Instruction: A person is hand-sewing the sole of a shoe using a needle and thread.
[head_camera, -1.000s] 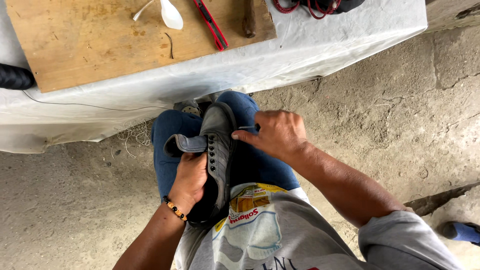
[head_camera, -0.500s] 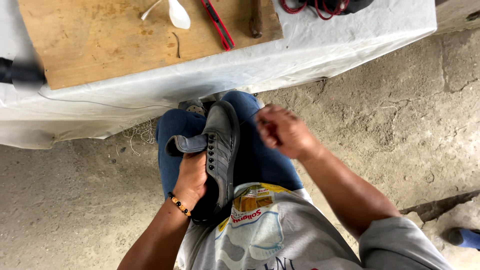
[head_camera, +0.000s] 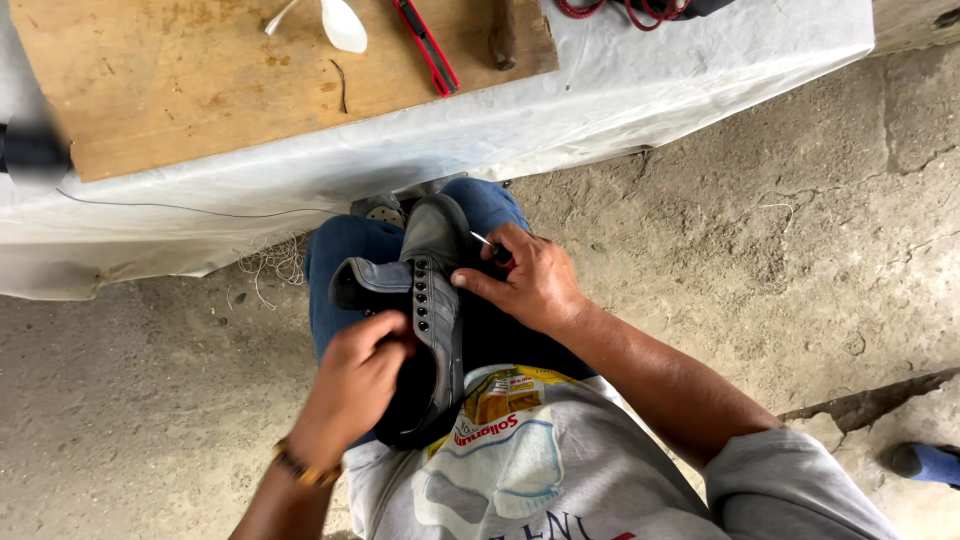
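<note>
On your lap, betw. the knees, lies the dark grey shoe, toe pointing away from you. Your left hand is curled over the open collar, gripping it, though motion blur hides the fingers. Your right hand pinches a thin needle-like tool at the shoe's side, fingertips pressing the eyelet row. Upper looks soft & floppy, sole stiffer, whole thing prob. light; best taken by sole or heel.

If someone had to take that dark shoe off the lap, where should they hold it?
Probably by the toe end of the dark shoe, coming from the table side. It lies lengthwise on the lap, toe pointing away and uncovered, while the left hand sits at the opening and the right hand presses the side by the eyelets.
</note>
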